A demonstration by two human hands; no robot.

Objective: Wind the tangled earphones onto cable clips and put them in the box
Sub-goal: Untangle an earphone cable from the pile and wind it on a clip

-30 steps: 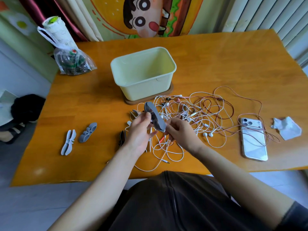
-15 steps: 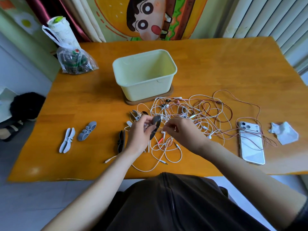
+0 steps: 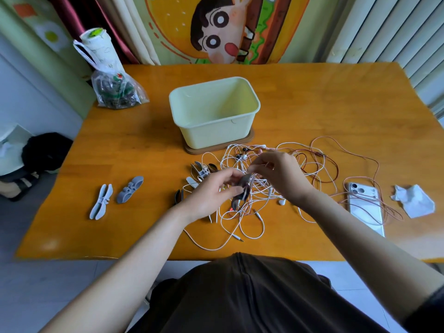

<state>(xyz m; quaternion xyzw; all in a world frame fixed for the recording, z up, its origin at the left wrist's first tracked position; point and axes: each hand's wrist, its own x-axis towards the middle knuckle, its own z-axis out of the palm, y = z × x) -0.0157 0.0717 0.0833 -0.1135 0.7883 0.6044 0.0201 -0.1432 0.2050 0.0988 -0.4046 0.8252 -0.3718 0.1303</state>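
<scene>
Earphones (image 3: 260,191) sit in one white-and-reddish tangle on table (image 3: 324,111), near its front edge and just in front of box (image 3: 211,133); loops trail right, across phone (image 3: 365,207). Grey clip (image 3: 242,192) is up over the middle of the pile, gripped by left hand (image 3: 211,194), fingers curled round its upper half, lower end poking out. Right hand (image 3: 281,176) is just above and beside it, thumb & forefinger closed together, apparently pinching a white cord (image 3: 252,181) at the clip; cord's too thin to be sure which one.

Step in hand, by my read: starting the 1st wind. Box looks empty, so task is early.

To do it well:
- Hold clip steady w/ left, let right do the wrapping.
- One cord only. Find its plug or bud end first, else whole pile lifts w/ it.
- Lay turns even round clip's narrow waist, light tension.
- Ease slack out of the tangle, no yanking: knots would tighten, and reddish cord could drag phone.

Spare clips (image 3: 101,198) wait at left, well apart from the pile.
</scene>
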